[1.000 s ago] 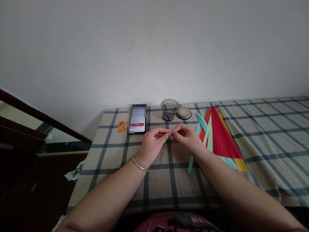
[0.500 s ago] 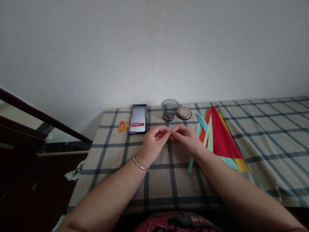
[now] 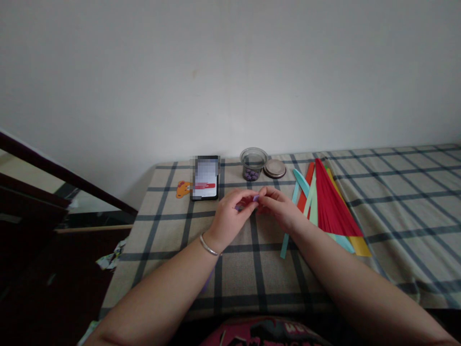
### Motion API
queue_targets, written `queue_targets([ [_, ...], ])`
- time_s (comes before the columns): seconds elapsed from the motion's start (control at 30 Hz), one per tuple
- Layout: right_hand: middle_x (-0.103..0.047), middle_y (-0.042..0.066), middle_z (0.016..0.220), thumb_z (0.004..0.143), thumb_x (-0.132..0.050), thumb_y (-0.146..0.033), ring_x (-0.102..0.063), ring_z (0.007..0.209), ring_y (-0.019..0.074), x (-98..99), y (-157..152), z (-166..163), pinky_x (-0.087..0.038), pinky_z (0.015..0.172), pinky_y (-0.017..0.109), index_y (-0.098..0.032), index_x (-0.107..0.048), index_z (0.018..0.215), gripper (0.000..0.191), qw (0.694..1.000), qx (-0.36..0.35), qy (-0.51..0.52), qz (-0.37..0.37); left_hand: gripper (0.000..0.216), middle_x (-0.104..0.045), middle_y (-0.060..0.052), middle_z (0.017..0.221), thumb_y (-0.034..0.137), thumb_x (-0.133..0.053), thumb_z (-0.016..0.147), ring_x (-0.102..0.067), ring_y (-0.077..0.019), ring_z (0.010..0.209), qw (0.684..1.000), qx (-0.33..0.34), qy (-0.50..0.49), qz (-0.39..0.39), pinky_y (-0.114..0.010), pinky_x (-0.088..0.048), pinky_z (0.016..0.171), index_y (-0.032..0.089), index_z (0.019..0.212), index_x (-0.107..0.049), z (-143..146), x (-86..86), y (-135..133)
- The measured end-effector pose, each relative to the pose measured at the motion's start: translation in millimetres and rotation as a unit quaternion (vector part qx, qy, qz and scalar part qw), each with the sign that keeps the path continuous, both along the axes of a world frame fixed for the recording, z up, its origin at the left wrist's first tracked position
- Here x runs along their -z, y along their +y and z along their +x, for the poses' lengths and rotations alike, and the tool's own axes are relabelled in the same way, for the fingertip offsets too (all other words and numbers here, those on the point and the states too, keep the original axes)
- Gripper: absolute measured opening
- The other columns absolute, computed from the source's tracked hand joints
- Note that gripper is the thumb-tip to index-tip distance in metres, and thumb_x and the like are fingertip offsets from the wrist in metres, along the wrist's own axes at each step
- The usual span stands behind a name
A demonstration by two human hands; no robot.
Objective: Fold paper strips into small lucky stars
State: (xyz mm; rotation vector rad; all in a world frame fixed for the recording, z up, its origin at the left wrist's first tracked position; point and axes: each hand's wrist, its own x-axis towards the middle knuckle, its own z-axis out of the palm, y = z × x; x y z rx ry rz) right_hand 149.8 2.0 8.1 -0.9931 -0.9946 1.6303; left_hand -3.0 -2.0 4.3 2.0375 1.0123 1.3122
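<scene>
A small purple paper strip (image 3: 256, 198) is pinched between my two hands over the checked cloth. My left hand (image 3: 233, 210) is closed on it with thumb and forefinger, and a bit of purple also shows inside that hand. My right hand (image 3: 278, 205) grips the other end, fingertips nearly touching the left ones. Under my left forearm more purple strip (image 3: 206, 283) peeks out. Behind the hands stands a clear plastic tub (image 3: 253, 158) with small purple folded pieces (image 3: 251, 174) at its bottom. Its round lid (image 3: 275, 168) lies beside it.
Red paper strips (image 3: 334, 206) fan out on the right, among orange, green, yellow and light blue strips (image 3: 284, 246). A phone (image 3: 206, 178) with a blurred screen leans at the back left near an orange bear figure (image 3: 183, 189). The checked cloth (image 3: 165, 235) reaches the wall.
More of the purple strip shows between my fingertips now, and its end has turned toward me. My hands have shifted only slightly; everything else stays in place.
</scene>
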Motion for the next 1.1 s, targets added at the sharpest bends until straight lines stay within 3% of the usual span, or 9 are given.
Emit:
queue_targets([
  [0.17, -0.057, -0.005, 0.058, 0.058, -0.077, -0.039, -0.051, 0.051, 0.0086, 0.3, 0.3, 0.5, -0.041, 0.051, 0.021, -0.019, -0.055, 0.064, 0.031, 1.000, -0.007, -0.012, 0.014, 0.018, -0.066, -0.003, 0.092, 0.013, -0.063, 0.079, -0.061, -0.0143, 0.087, 1.000, 0.007, 0.009, 0.006, -0.029, -0.052, 0.082, 0.020, 0.095, -0.065, 0.0, -3.2, -0.9],
  [0.33, -0.057, -0.005, 0.062, 0.062, -0.074, -0.045, -0.051, 0.053, 0.0080, 0.0, -0.7, 0.9, -0.043, 0.054, 0.022, -0.019, -0.057, 0.069, 0.032, 0.999, 0.006, -0.007, 0.032, 0.014, -0.066, -0.004, 0.091, 0.019, -0.064, 0.079, -0.063, -0.0130, 0.079, 0.994, -0.003, -0.081, -0.073, -0.025, -0.054, 0.071, 0.018, 0.093, -0.064, 1.6, 0.5, 1.5],
  [0.6, -0.060, 0.000, 0.071, 0.072, -0.068, -0.038, -0.054, 0.063, 0.0114, 7.2, 1.4, 0.7, -0.043, 0.058, 0.024, -0.020, -0.059, 0.075, 0.020, 0.971, 0.061, -0.137, 0.183, 0.021, -0.068, -0.005, 0.092, 0.029, -0.068, 0.076, -0.065, -0.0150, 0.082, 0.976, -0.004, -0.149, -0.160, -0.026, -0.055, 0.074, 0.017, 0.094, -0.066, 2.6, 2.9, 3.6],
  [0.83, -0.061, 0.001, 0.072, 0.076, -0.065, -0.034, -0.055, 0.064, 0.0134, 9.7, 0.2, 2.6, -0.043, 0.059, 0.026, -0.020, -0.061, 0.077, 0.015, 0.949, 0.084, -0.201, 0.229, 0.025, -0.070, -0.005, 0.091, 0.031, -0.068, 0.076, -0.066, -0.0153, 0.082, 0.970, -0.006, -0.165, -0.177, -0.027, -0.055, 0.074, 0.018, 0.097, -0.066, 2.8, 4.7, 4.7],
  [1.1, -0.062, 0.002, 0.072, 0.077, -0.065, -0.035, -0.055, 0.062, 0.0135, 11.4, -0.3, 3.5, -0.045, 0.057, 0.026, -0.020, -0.062, 0.078, 0.015, 0.933, 0.104, -0.231, 0.255, 0.016, -0.071, -0.003, 0.085, 0.031, -0.068, 0.076, -0.067, -0.0152, 0.078, 0.971, -0.010, -0.159, -0.180, -0.028, -0.055, 0.074, 0.018, 0.085, -0.067, 2.0, 1.5, 3.6],
])
